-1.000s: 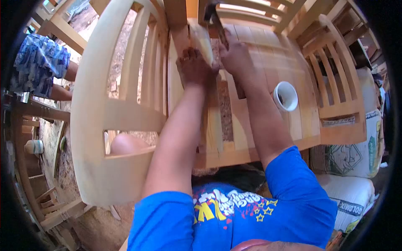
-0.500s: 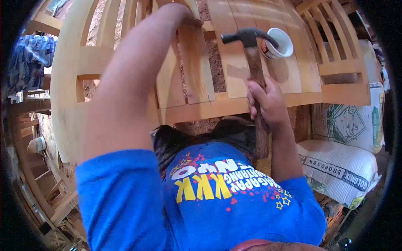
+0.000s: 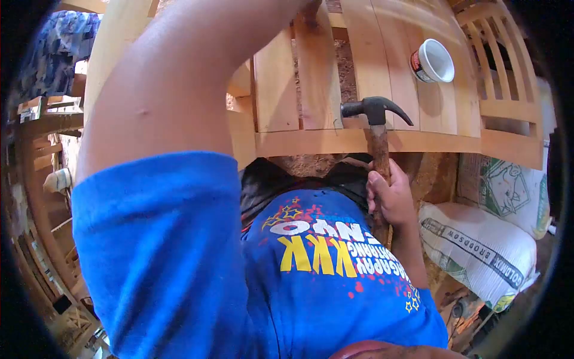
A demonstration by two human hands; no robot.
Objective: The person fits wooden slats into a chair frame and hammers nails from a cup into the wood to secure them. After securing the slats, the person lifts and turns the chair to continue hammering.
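My right hand [image 3: 390,194] is wrapped around the wooden handle of a claw hammer [image 3: 378,143]. The black hammer head lies over the front edge of the wooden bench seat [image 3: 412,141], claw pointing right. My left arm stretches across to the upper part of the view, where my left hand [image 3: 310,8] is nearly all cut off by the top edge and its fingers are hidden. It is at the far part of a wooden slat [image 3: 320,78], which has a gap on its right side.
A white tub [image 3: 437,61] stands on the seat boards to the right. Slatted armrest bars [image 3: 499,66] rise beyond it. White printed sacks [image 3: 478,242] lie at the lower right. Patterned blue cloth [image 3: 60,57] hangs at the upper left.
My right hand has brought the hammer down toward my body, from near the tub to the seat's front edge. My left arm reaches further up, and the whole view has shifted.
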